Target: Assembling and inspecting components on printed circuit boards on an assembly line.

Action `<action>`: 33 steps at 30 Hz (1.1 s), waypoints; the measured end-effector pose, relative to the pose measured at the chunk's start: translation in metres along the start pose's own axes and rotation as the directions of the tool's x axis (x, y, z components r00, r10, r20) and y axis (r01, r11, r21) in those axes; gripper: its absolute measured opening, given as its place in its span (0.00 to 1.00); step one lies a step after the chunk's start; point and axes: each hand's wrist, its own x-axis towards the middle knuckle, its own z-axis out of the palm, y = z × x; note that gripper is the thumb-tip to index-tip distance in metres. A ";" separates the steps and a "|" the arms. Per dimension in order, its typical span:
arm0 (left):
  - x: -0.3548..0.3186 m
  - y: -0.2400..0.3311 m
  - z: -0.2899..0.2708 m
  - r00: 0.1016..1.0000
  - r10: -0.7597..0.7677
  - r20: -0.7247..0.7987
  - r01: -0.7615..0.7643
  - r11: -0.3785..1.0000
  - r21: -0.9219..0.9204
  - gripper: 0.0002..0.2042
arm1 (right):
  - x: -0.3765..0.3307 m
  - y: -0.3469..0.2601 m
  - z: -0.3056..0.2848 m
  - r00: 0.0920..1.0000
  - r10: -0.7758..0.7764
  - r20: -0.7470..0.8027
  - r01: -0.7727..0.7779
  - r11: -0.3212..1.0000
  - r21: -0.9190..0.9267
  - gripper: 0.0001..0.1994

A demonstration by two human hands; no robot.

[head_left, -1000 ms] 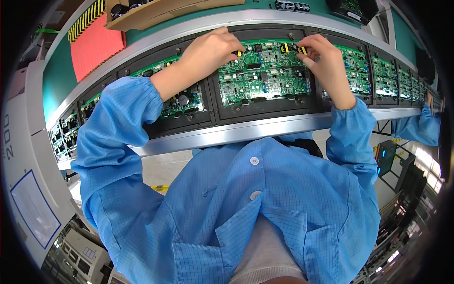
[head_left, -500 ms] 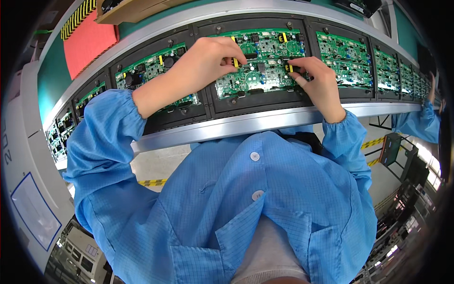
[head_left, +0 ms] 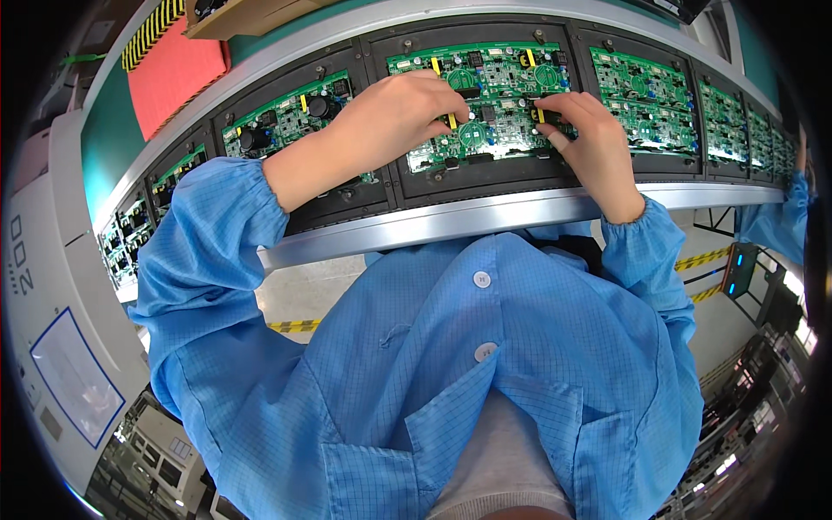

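Observation:
Below me, a green circuit board panel [head_left: 511, 158] sits in a black carrier frame [head_left: 485, 179]. My left hand [head_left: 412, 108] reaches over its left part, fingertips closed round a small yellow-and-black component [head_left: 451, 121] at the board surface. At the right part, my right hand [head_left: 592, 130] pinches a second yellow-and-black component [head_left: 542, 115] between thumb and fingers, low against the board. Similar yellow-banded parts, one at the upper left [head_left: 436, 66] and one at the upper right [head_left: 528, 59], stand on the far row. The fingers partly hide both held parts.
More framed boards [head_left: 643, 108] line the conveyor to both sides, with a metal rail [head_left: 451, 206] along the near edge. A red sheet [head_left: 176, 78] and a cardboard box [head_left: 251, 17] lie beyond it. Another person's blue sleeve [head_left: 784, 217] shows at far right.
The view has shifted slightly, so the scene sits a little further right and higher. Both hands stay at the same components; the right one shows a narrower yellow face now.

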 end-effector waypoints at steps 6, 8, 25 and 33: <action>-0.004 -0.005 0.010 0.999 -0.031 0.016 0.030 0.998 0.057 0.12 | 0.011 -0.002 -0.028 0.985 0.084 -0.149 -0.068 0.992 0.106 0.12; -0.003 -0.006 0.010 0.999 -0.042 0.032 0.040 0.998 0.056 0.12 | 0.016 0.002 -0.041 0.984 0.035 -0.175 -0.018 0.995 0.097 0.12; -0.002 -0.005 0.003 0.994 0.110 0.003 -0.108 0.970 0.218 0.12 | 0.193 -0.084 -0.103 0.898 -0.335 -0.286 0.390 0.907 0.162 0.08; -0.004 -0.004 0.005 0.987 0.159 0.007 -0.150 0.914 0.376 0.06 | 0.287 -0.104 -0.044 0.910 -0.415 0.011 0.405 0.894 0.192 0.12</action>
